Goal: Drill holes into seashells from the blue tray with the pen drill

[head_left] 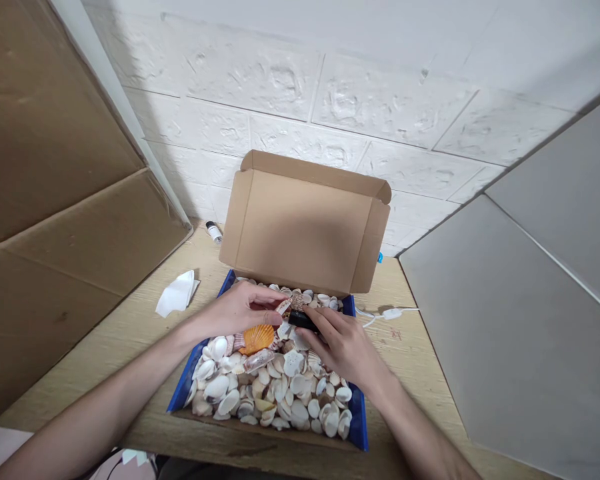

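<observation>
Both hands over the box of shells, small dark piece pinched at the far end.

My right hand point(343, 347) has thumb and forefinger closed on a small black object point(303, 320); I cannot tell what it is. My left hand point(245, 308) has fingertips curled shut around a pale mottled shell point(284, 307), touching the black piece, both just above the heap near the upright cardboard lid point(305, 227). An orange scallop point(257, 337) lies under my left palm; a small clear vial point(259, 361) rests among white shells beside it. Judgement: keep the pinch light, wrists low over the blue-edged box point(357, 413), so anything slipping drops back into the pile. Outside: crumpled tissue point(177, 293) left, white cable point(387, 312) right, small bottle point(213, 231) by the wall.
</observation>
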`<state>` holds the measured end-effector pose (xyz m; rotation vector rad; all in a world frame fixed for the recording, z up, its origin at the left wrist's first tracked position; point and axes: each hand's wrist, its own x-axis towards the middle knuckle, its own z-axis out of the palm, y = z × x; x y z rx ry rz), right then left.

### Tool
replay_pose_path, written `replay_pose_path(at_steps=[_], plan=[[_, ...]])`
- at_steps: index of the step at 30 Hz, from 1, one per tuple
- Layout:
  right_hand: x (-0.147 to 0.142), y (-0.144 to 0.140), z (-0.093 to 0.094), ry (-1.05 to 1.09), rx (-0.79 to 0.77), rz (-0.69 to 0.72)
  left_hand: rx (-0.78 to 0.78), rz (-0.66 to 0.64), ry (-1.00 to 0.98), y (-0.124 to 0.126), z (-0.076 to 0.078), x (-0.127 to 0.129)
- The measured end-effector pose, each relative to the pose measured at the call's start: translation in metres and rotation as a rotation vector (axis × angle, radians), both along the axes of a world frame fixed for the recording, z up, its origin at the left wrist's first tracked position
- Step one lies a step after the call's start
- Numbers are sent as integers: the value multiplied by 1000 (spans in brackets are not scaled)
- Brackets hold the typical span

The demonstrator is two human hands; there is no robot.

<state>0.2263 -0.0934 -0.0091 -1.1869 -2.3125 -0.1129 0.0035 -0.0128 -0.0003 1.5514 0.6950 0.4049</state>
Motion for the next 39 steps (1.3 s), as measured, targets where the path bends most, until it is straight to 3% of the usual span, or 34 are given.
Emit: replay_pose_path(at_steps=[39], plan=[[2,0,-1,13,-49,-29,0,64,28,-1,1,0]])
